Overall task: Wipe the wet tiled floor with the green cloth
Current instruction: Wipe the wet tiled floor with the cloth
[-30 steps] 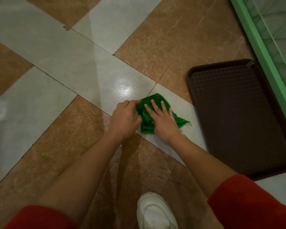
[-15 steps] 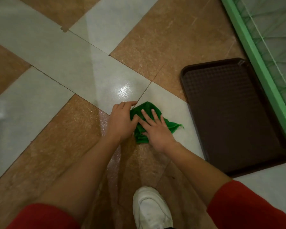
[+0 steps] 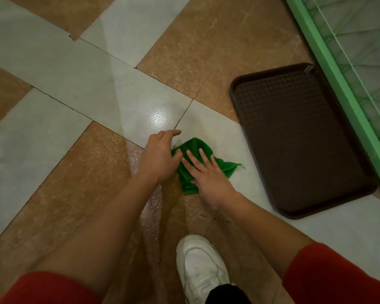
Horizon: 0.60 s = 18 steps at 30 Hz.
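At frame centre, my right hand (image 3: pixel 207 176) presses spread fingers on the crumpled green cloth (image 3: pixel 196 147); my left hand (image 3: pixel 160 157) rests loosely curled at its 9 o'clock. I recommend flat, overlapping strokes across the wet brown-and-grey tiled floor (image 3: pixel 79 172).

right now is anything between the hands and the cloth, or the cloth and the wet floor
Nothing visible. The right hand lies flat on the cloth, the left hand at its left edge. The floor around it is bare; the tray lies apart to the right.
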Each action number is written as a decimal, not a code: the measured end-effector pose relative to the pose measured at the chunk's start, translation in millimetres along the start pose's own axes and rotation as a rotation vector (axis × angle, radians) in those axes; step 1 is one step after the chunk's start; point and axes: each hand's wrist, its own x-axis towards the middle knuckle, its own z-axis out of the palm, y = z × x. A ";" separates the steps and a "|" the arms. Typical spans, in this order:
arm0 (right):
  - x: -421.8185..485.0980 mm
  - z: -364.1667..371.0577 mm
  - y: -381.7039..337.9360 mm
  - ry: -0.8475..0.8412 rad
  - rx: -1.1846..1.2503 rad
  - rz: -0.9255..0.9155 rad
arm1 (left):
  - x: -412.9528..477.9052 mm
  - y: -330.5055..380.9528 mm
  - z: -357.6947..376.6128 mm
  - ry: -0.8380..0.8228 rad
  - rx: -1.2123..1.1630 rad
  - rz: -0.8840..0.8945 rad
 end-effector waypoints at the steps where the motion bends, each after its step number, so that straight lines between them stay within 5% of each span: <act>1: -9.2 5.3 6.1 0.007 0.003 0.029 | 1.0 1.4 1.0 -0.004 0.000 0.000; 9: -8.6 -3.9 46.6 0.131 0.239 0.450 | 7.6 21.9 16.1 -0.036 -0.047 0.042; 18: -23.3 7.3 46.9 0.189 0.226 0.311 | 6.2 40.5 28.2 -0.064 -0.027 0.114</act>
